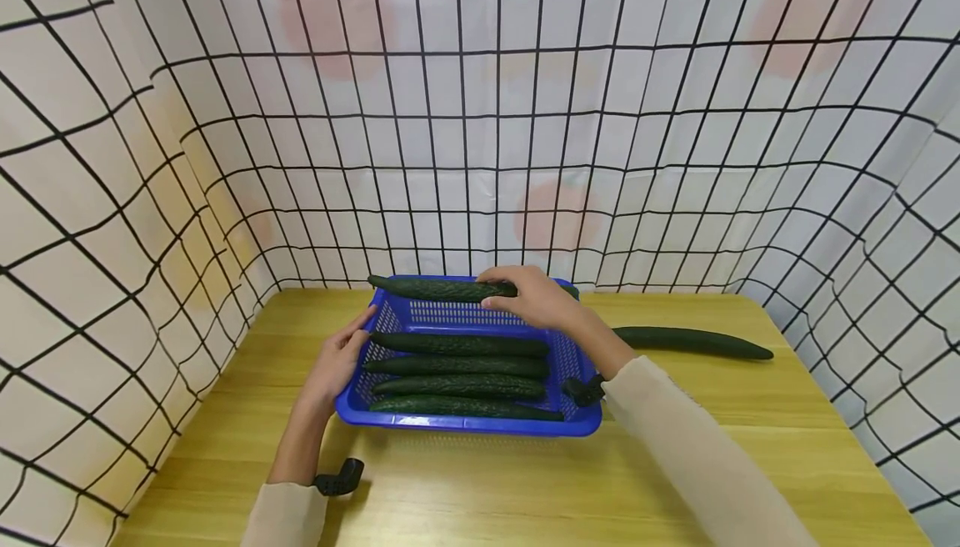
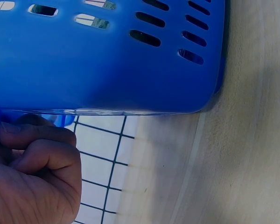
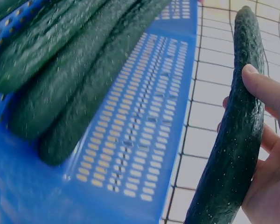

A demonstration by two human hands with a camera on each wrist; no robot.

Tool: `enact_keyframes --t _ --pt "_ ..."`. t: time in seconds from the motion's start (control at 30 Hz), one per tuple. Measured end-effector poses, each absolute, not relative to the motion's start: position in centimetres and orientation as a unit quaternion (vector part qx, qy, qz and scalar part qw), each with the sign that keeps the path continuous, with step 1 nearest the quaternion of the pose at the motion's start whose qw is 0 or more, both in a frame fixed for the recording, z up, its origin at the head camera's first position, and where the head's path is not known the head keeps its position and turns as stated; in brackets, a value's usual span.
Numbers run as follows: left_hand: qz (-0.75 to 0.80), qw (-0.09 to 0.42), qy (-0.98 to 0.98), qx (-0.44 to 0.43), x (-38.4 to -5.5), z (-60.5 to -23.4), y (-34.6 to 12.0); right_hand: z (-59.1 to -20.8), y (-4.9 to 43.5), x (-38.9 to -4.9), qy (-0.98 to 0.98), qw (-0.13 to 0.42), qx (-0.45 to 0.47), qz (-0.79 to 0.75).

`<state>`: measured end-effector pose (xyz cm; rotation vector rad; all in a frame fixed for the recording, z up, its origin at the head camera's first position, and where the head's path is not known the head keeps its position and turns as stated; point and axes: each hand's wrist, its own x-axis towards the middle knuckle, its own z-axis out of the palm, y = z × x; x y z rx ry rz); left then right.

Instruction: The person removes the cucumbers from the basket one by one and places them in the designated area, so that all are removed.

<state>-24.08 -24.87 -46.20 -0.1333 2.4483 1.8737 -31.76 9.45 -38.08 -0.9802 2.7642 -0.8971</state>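
My right hand (image 1: 536, 295) grips a dark green cucumber (image 1: 427, 288) over the far rim of a blue plastic basket (image 1: 480, 424). The right wrist view shows the thumb along one side of this cucumber (image 3: 238, 121) and fingers behind it. At the basket's left end, my left hand (image 1: 337, 361) holds the rim. Curled fingers (image 2: 51, 156) show by that rim in the left wrist view, partly hidden by the basket wall (image 2: 107, 70). Several cucumbers (image 1: 457, 366) lie side by side inside the basket, toward its near side.
Another cucumber (image 1: 693, 341) lies on the wooden table (image 1: 465, 489), right of the basket and partly behind my right forearm. Black wire grid panels (image 1: 495, 113) with white sheeting behind them stand at the back and both sides.
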Motion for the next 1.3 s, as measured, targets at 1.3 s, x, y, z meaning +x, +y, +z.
enact_keyframes --t 1.3 --pt "0.623 0.032 0.781 -0.037 -24.0 -46.5 -24.8 -40.7 33.3 -28.1 0.931 -0.008 -0.233 -0.28"
